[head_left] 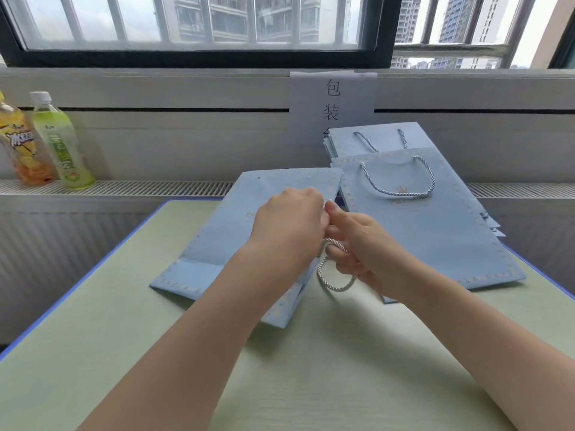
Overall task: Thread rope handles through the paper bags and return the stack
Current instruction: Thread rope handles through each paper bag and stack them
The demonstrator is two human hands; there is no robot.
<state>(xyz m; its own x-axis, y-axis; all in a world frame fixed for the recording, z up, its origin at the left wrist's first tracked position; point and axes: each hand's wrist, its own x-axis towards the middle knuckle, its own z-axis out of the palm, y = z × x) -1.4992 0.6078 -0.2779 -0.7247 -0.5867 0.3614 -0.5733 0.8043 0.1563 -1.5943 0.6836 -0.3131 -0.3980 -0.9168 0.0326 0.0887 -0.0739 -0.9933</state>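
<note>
Pinching rope (334, 283), right grip (357, 244); left grip (289, 219) seemingly curled

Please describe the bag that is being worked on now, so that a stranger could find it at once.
On the pale green table, look below the window. The bag lies flat at centre, under both hands. Unlike the stacked bags on its right, its face shows no rope loop.

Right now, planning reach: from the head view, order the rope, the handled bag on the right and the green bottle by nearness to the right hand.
1. rope, held in the right hand.
2. handled bag, just right.
3. green bottle, far left on the ledge.
</note>
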